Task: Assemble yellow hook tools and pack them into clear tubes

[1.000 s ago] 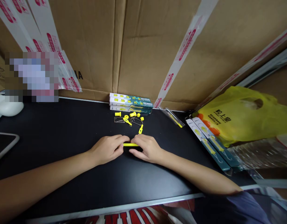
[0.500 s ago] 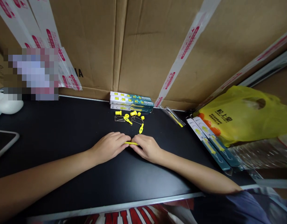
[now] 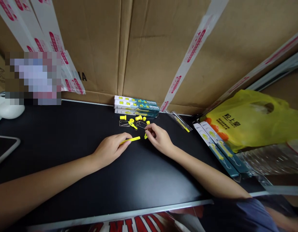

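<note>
My left hand (image 3: 112, 145) grips a thin yellow plastic tube (image 3: 134, 139), whose free end points right, away from the fingers. My right hand (image 3: 160, 138) has thumb and index finger pinched at a small yellow connector piece (image 3: 145, 136) on the table; the fingers cover its upper part. Just beyond the hands lie several loose parts: a yellow cap (image 3: 123, 118), another yellow cap (image 3: 138, 118), a yellow ring (image 3: 132, 120), a second yellow connector (image 3: 133, 125) and a bent wire hook (image 3: 124, 123).
Stacked spring-scale boxes (image 3: 136, 105) stand against the cardboard wall (image 3: 158, 48). To the right are a clear packet (image 3: 179, 121), two more boxes (image 3: 218, 148) and a yellow plastic bag (image 3: 255, 122). A phone (image 3: 5, 148) and a white object (image 3: 10, 108) lie at left.
My right hand has let go of the yellow tube and moved up and right to the small connector. My left hand keeps the tube, now tilted with its right end uncovered.
</note>
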`<control>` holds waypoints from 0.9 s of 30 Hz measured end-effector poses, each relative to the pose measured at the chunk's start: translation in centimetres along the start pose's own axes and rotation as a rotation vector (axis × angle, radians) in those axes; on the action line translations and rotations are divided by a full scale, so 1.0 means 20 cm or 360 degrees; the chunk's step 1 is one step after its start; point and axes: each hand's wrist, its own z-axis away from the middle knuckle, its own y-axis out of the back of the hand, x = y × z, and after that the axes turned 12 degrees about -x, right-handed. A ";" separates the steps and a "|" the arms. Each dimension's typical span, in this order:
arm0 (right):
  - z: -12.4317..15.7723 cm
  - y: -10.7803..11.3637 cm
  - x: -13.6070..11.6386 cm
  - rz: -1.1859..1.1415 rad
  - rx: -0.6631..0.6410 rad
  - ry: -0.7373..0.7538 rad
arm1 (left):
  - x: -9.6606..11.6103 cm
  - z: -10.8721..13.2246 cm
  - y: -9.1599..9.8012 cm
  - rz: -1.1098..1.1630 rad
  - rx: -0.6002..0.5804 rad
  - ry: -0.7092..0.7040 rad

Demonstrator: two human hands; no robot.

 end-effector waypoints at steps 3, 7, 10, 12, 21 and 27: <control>-0.02 -0.01 0.04 0.0052 -0.0019 -0.0019 | 0.00 0.00 0.00 0.0042 0.0000 0.0003; -0.02 -0.03 0.04 0.0113 -0.0083 0.0039 | 0.00 0.00 0.00 0.0058 -0.0016 0.0018; -0.02 -0.03 0.03 0.0135 -0.0090 0.0057 | 0.00 0.00 0.00 0.0064 -0.0011 0.0029; -0.02 -0.03 0.03 0.0139 -0.0098 0.0063 | 0.00 0.00 0.00 0.0071 -0.0004 0.0038; -0.02 -0.03 0.03 0.0170 -0.0105 0.0091 | 0.00 -0.01 0.01 0.0434 0.0026 0.0153; -0.02 -0.03 0.04 0.0165 -0.0109 0.0089 | -0.06 -0.04 0.00 0.1151 0.0123 0.0237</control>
